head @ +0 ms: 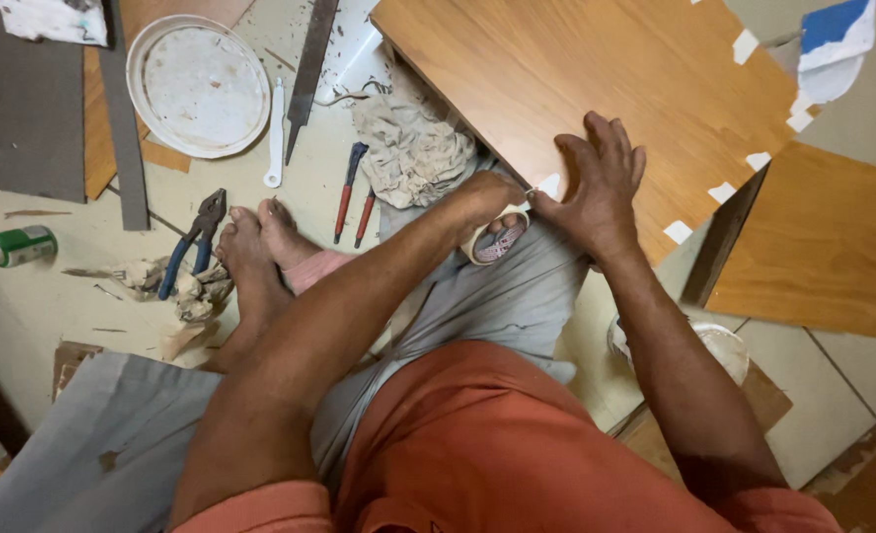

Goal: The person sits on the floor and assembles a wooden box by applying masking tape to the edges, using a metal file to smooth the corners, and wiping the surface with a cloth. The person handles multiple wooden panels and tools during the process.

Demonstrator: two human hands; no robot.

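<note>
Fingers (610,148) of right hand (596,192) spread flat on wooden panel (596,79); left hand (487,202) clamped on tape roll (497,240) at panel's near edge. Light, stiff ring, sticky strip: best gripped through core.

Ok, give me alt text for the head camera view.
A seated person's left hand holds a roll of masking tape while the right hand presses on a taped wooden panel; pliers and a crumpled rag lie nearby.

I see a smooth, satin wood-grain panel (596,79); beside it crumpled matt cloth (413,148), dull metal file (309,59), and pliers (193,242) with glossy blue plastic grips.
</note>
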